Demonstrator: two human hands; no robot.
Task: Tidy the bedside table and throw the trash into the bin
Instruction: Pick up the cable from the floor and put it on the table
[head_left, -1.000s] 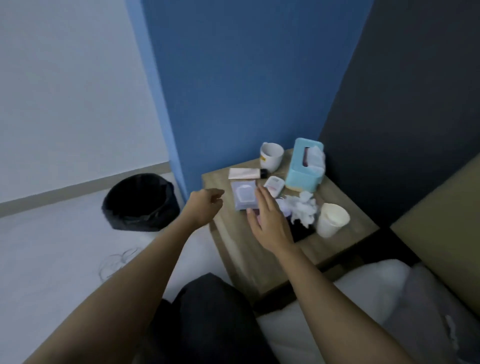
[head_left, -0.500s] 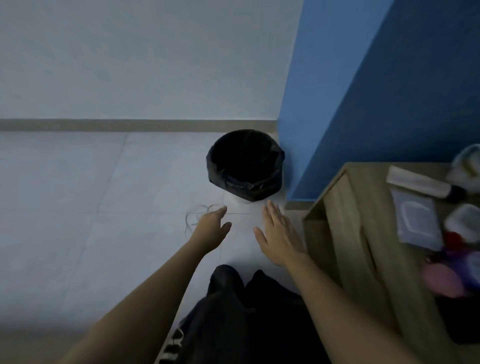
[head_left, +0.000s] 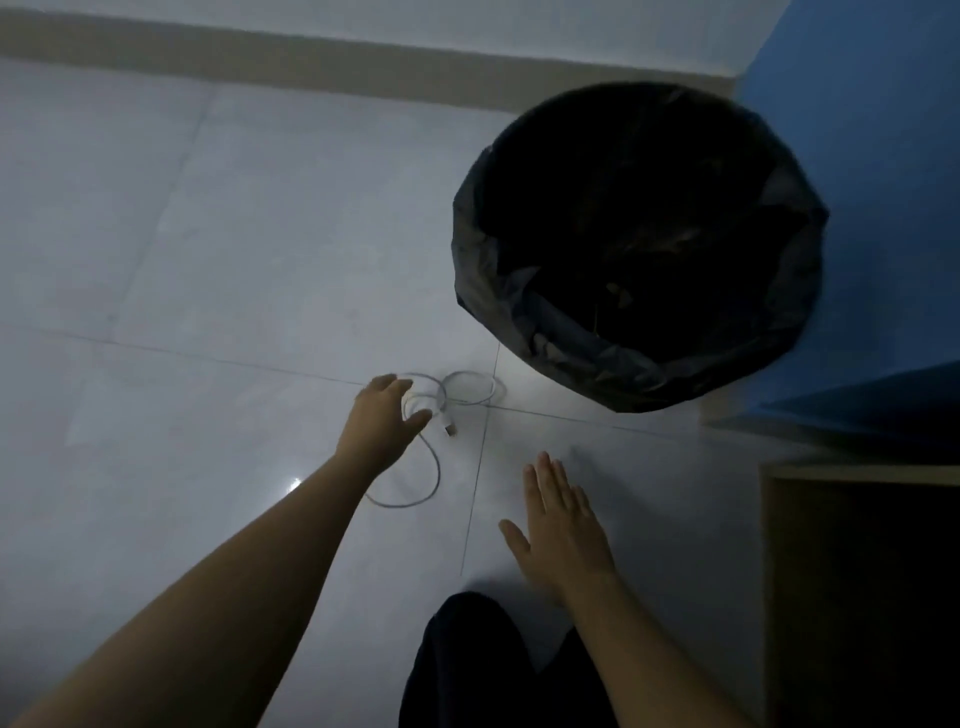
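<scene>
A white cable (head_left: 434, 467) lies in loose loops on the pale floor tiles, its plug end pointing right. My left hand (head_left: 382, 418) is down over the loops, fingers curved and apart, thumb touching the cable; nothing is lifted. My right hand (head_left: 563, 530) hovers flat and open above the floor, nearer to me and right of the cable. The bin (head_left: 639, 249), lined with a black bag, stands just beyond the cable on the right. Only the dark side of the bedside table (head_left: 857, 571) shows at the right edge; its top is out of view.
A blue wall corner (head_left: 857, 156) rises behind and right of the bin. A beige skirting board (head_left: 260, 57) runs along the far wall. My dark-trousered knee (head_left: 467, 665) is at the bottom centre.
My view swung from the bedside table down to the floor by the bin. Both hands left the tabletop; my left hand dropped onto the white cable, my right hand followed, open.
</scene>
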